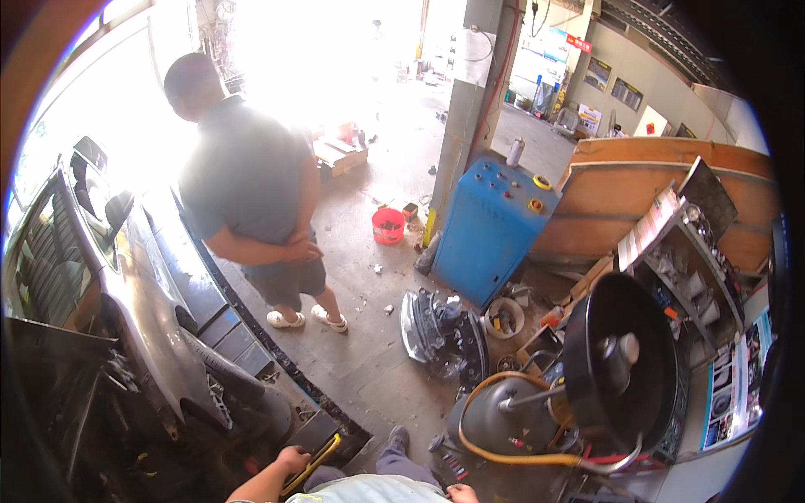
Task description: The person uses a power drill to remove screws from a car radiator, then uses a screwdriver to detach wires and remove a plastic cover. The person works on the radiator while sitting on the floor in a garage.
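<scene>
At the bottom of the head view, my left hand [293, 459] is closed around a yellow-framed hacksaw [319, 459], which slants beside my leg near the dark metal platform. My right hand [462, 493] shows at the bottom edge, close to my shirt; it is partly cut off, so whether it holds anything cannot be seen. To the left lies a silver car body [135, 314] with its front end opened and dark inside. A removed headlight assembly [440, 333] rests on the floor ahead of me.
A person [251, 170] stands ahead with hands behind the back. At right are a blue control cabinet [494, 232], an oil drainer with a black round pan [575, 352] and a yellow hose [522, 459], and a cluttered shelf [685, 276]. A red bucket [388, 227] stands farther off.
</scene>
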`<state>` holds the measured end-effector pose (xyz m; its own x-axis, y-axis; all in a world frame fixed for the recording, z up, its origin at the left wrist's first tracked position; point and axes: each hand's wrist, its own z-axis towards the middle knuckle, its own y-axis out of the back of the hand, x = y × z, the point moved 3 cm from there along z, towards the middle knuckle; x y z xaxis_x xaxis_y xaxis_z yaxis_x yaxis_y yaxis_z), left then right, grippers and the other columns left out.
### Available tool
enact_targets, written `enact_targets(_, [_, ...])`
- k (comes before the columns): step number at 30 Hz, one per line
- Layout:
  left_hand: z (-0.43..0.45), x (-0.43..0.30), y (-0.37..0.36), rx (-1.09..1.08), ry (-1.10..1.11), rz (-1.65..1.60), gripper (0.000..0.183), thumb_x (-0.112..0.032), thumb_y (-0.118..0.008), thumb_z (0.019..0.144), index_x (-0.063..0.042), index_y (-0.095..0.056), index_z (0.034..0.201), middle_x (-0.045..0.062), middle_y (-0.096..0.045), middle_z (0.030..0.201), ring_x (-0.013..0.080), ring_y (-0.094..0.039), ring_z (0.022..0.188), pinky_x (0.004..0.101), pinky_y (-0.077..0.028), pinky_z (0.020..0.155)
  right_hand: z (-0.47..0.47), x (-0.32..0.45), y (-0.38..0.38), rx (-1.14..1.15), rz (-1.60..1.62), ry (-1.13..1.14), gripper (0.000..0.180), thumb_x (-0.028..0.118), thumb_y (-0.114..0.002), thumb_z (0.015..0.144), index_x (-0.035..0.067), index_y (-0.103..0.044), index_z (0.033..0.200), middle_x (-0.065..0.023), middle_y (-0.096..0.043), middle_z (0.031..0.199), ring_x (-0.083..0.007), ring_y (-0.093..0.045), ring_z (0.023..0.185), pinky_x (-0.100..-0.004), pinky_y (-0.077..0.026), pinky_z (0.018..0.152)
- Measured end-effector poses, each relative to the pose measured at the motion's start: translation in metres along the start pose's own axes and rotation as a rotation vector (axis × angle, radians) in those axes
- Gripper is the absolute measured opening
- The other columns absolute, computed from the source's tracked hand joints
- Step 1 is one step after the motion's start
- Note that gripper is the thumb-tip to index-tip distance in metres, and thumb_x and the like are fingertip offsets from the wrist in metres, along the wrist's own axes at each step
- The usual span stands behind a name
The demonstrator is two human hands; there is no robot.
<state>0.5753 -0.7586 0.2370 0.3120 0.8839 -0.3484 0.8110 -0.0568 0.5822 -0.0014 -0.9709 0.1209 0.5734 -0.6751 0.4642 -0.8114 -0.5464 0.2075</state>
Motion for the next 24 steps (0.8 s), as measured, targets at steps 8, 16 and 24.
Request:
enact_targets(8, [0.096,-0.075,0.076,-0.112,0.081,-0.244,0.035,-0.03,-0.071,0.095,-0.001,-0.081,0.112,0.016,-0.083,0.096,0.028,-0.08,0.088,0.041,-0.064,0.085,0.091,0.142,0.007,-0.132,0.054,0.201,0.021,0.021,-0.068,0.109,0.005,-0.069,0.123,-0.0123,-0.075,0.083,-0.022,-0.067,0.06,-0.0371,-0.054,0.052])
enact_targets(16, [0.223,-0.133,0.134,0.053,0.069,-0.142,0.036,-0.03,-0.072,0.103,0.001,-0.081,0.118,0.014,-0.084,0.106,0.0239,-0.081,0.092,0.0379,-0.064,0.087,0.185,0.264,-0.014,-0.164,0.02,0.231,0.023,0.025,-0.067,0.109,0.003,-0.072,0.115,-0.0092,-0.074,0.081,-0.0209,-0.065,0.059,-0.0392,-0.053,0.052])
enact_targets(24, [0.4,-0.205,0.278,-0.042,-0.053,-0.057,0.047,-0.045,-0.07,0.094,-0.006,-0.083,0.116,0.021,-0.081,0.116,0.0395,-0.075,0.115,0.0472,-0.059,0.103,0.274,0.476,-0.038,-0.109,0.002,-0.019,0.026,0.027,-0.069,0.107,0.003,-0.071,0.117,-0.0139,-0.078,0.089,-0.0256,-0.074,0.068,-0.0408,-0.06,0.06])
